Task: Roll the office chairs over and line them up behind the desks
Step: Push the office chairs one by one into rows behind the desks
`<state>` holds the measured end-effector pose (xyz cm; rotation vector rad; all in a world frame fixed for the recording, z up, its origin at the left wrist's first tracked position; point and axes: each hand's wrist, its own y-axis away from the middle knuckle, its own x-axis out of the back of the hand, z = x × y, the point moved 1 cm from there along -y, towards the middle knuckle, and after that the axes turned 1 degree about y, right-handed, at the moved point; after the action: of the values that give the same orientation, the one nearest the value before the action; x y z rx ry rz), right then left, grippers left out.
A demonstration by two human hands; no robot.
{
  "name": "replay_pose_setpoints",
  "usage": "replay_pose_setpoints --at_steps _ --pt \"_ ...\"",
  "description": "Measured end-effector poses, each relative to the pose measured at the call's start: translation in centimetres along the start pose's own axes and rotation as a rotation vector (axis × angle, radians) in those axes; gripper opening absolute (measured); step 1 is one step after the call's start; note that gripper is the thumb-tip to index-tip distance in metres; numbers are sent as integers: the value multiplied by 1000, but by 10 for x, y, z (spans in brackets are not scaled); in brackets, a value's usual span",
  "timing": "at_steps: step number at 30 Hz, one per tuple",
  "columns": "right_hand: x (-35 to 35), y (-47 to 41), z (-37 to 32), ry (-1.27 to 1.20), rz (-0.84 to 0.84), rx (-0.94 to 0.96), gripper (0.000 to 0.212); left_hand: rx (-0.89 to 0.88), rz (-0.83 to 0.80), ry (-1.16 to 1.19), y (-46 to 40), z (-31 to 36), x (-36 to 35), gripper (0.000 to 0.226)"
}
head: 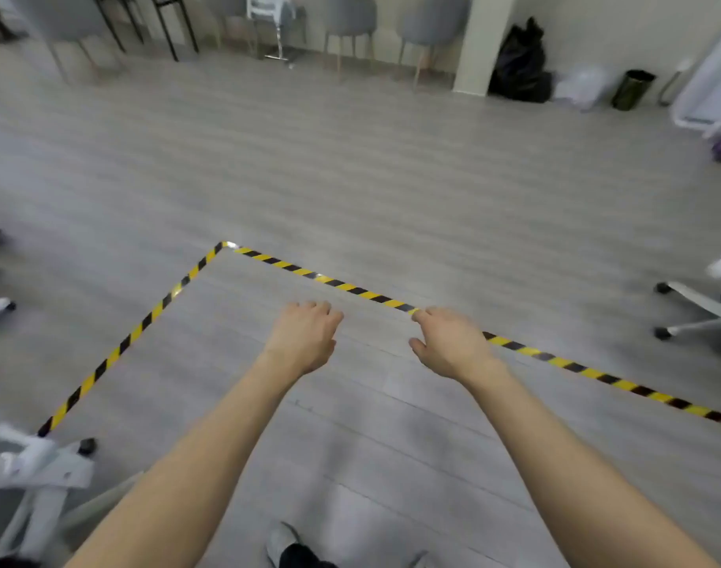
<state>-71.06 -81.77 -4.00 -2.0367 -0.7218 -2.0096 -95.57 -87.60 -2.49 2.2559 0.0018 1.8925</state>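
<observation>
Honestly, your left hand [303, 340] and right hand [449, 344] both hang loose, holding nothing; nearest white office chair [35, 473] sits low-left (another chair base [699, 313] far right), so left reaches first.

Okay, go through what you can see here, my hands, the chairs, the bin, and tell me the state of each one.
Left hand: fingers loosely curled, holding nothing.
Right hand: relaxed, holding nothing.
White chair base on the left: standing on castors, untouched.
White chair base on the right: standing, untouched.
Dark bin: upright.
</observation>
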Motion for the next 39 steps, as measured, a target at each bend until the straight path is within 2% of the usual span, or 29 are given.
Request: replay_pose_setpoints --at_steps 6,11,15,21,25,32,36,39 --pt "-11 129 215 -57 18 -402 43 -340 42 -30 -105 215 49 36" --pt "-19 199 337 -137 34 -634 36 -554 96 -98 -177 350 87 32" --pt "-33 229 441 -165 40 -782 35 -659 138 -129 -252 454 110 33" --pt "-32 217 622 -127 71 -885 26 -748 163 -131 -387 599 128 36" --pt "-11 202 727 -114 80 -903 28 -801 150 -121 -468 685 162 39" --pt "23 194 882 -133 148 -982 27 -864 223 -102 -590 822 241 42" --pt "25 190 982 -151 187 -1009 35 -866 201 -71 -663 906 265 44" --pt "18 183 1072 -153 203 -1018 34 -858 250 -42 -719 975 283 40"
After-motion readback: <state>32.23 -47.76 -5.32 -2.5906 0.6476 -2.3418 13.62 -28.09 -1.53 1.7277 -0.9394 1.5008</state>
